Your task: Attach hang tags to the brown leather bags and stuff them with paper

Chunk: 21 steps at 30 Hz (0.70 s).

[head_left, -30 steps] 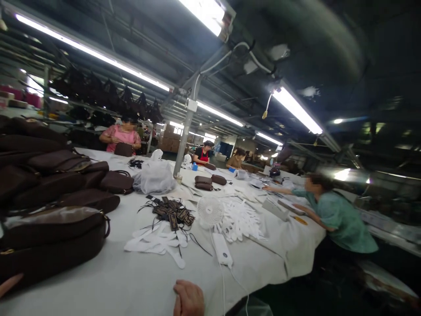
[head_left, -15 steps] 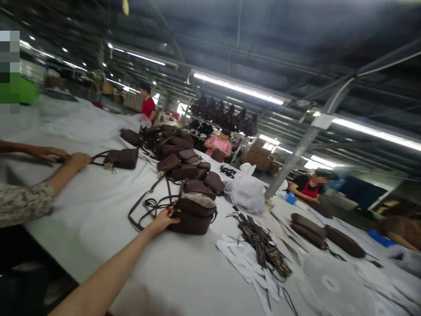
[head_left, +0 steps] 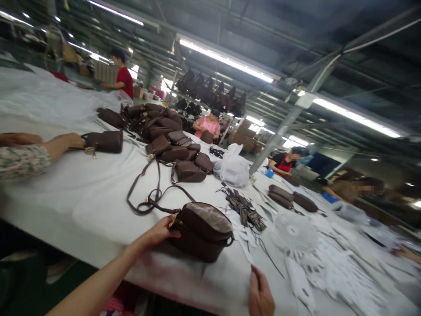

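My left hand grips the left end of a dark brown bag near its metal ring. The bag sits at the table's near edge, its top open with pale lining and clear plastic showing. Its long strap loops over the white cloth to the left. To the right of the bag is my right hand, low in the picture, fingers together at the tip of a white strip; whether it pinches the strip is unclear.
A pile of brown bags lies beyond. A co-worker's hands hold another bag at left. Patterned straps, a white plastic bag and a white fan are to the right. Several people work farther off.
The bag in my left hand has come nearer, away from the pile, and its opening shows more. My right hand has entered at lower right. The whole view has shifted.
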### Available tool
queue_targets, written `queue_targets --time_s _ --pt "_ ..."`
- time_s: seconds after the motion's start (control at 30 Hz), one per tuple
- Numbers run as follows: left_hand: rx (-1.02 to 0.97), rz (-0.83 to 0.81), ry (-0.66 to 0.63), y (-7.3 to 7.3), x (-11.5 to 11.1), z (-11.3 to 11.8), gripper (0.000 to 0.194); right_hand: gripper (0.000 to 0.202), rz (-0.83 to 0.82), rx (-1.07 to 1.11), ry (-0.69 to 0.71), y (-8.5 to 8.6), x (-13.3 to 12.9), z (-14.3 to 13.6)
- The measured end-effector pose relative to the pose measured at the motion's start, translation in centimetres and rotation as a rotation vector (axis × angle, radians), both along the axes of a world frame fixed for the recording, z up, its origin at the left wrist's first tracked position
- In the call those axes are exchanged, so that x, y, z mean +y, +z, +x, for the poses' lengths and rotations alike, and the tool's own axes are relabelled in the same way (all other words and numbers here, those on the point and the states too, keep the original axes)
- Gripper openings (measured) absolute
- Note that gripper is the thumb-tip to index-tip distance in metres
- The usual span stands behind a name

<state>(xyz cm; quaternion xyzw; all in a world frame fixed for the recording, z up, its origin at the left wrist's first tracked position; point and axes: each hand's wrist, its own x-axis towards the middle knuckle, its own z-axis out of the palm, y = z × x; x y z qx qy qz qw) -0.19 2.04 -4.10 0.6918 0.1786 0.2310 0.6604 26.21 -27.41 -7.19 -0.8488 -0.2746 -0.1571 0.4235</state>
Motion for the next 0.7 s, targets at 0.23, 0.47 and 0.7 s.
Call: queue_targets --time_s 0.23,0.47,0.7 --pt "0.013 0.031 0.026 -0.4 0.2 -0.2 0.058 0.033 0.099 -0.451 0.46 9.3 5.9 -8.3" --pt "0.012 0.23 0.047 -0.6 -1.1 -1.1 0.066 0.031 0.122 -0.461 0.577 10.0 8.7 -9.1" --pt "0.184 1.098 0.503 -6.1 -4.0 -3.6 0.071 0.038 -0.245 0.033 0.121 6.2 9.0 4.2"
